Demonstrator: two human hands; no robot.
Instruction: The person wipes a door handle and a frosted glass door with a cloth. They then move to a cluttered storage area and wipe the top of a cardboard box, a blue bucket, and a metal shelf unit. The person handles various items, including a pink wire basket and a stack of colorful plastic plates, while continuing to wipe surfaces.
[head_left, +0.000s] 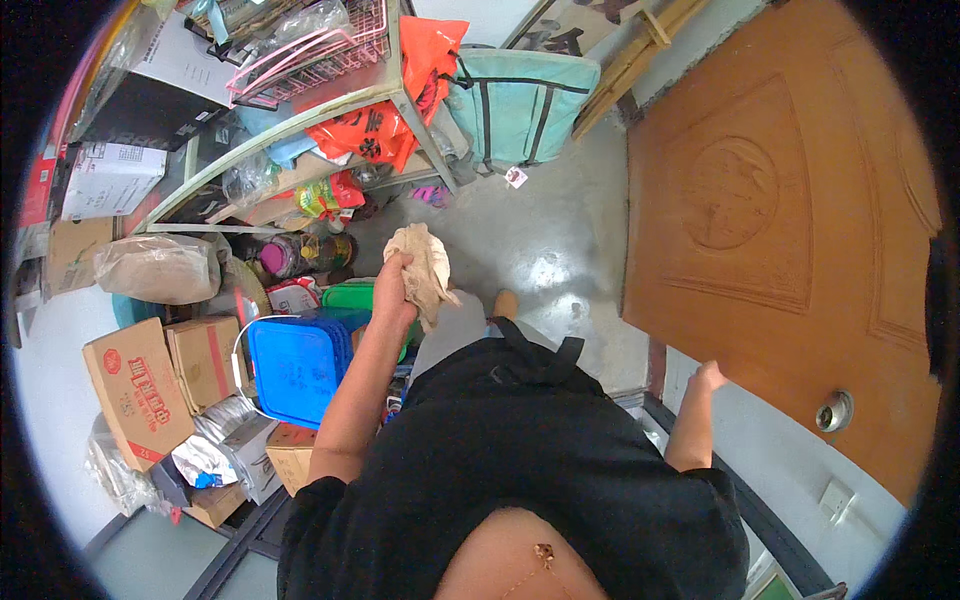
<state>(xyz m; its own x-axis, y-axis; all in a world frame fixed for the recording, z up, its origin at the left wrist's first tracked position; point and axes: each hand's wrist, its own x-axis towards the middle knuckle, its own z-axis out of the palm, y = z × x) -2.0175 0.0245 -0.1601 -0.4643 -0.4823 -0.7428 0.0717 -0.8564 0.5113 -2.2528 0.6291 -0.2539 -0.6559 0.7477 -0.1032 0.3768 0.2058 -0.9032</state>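
Note:
My left hand (395, 289) grips a crumpled beige cloth (424, 270), which hangs from the fingers above the grey floor. At the right, my right hand (709, 375) is at the lower edge of a brown panelled door (720, 247); its fingers are mostly hidden by the door's edge, so their hold is unclear. A round metal doorknob (834, 411) sits on the door farther right. Below my left hand, beside the forearm, is a blue lidded bucket (296, 371) with a white handle.
A metal-framed shelf (277, 135) at the upper left holds a pink wire basket (322, 64), bags and boxes. A turquoise bag (517, 105) stands at its end. Cardboard boxes (139, 394) are piled at the left. A wall socket (836, 499) is at the lower right.

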